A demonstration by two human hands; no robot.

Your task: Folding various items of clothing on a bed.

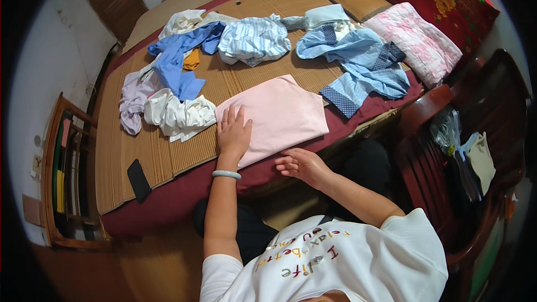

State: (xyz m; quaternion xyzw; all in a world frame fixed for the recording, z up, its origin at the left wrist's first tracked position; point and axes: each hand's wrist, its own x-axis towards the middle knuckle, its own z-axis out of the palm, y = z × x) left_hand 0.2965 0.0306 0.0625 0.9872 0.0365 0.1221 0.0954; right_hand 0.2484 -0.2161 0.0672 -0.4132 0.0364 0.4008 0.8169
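A light pink garment (282, 114), folded into a flat panel, lies in front of me at the near edge of the bed. My left hand (234, 134) rests flat on its left side with the fingers spread; a pale bangle circles that wrist. Just off the near edge of the pink cloth is my right hand (303, 166), its fingers loosely bent and nothing seen in them. Beside my left hand a crumpled white garment (178, 116) touches the pink one. A light blue checked shirt (366, 78) spreads out to the right.
Behind lie a blue garment (179, 61), a striped blue-and-white one (254, 42) and a lilac one (133, 103). A black phone (138, 180) lies on the bamboo mat (114, 162) at left. A pink-and-white pillow (417, 39) and a dark wooden chair (411, 162) stand right.
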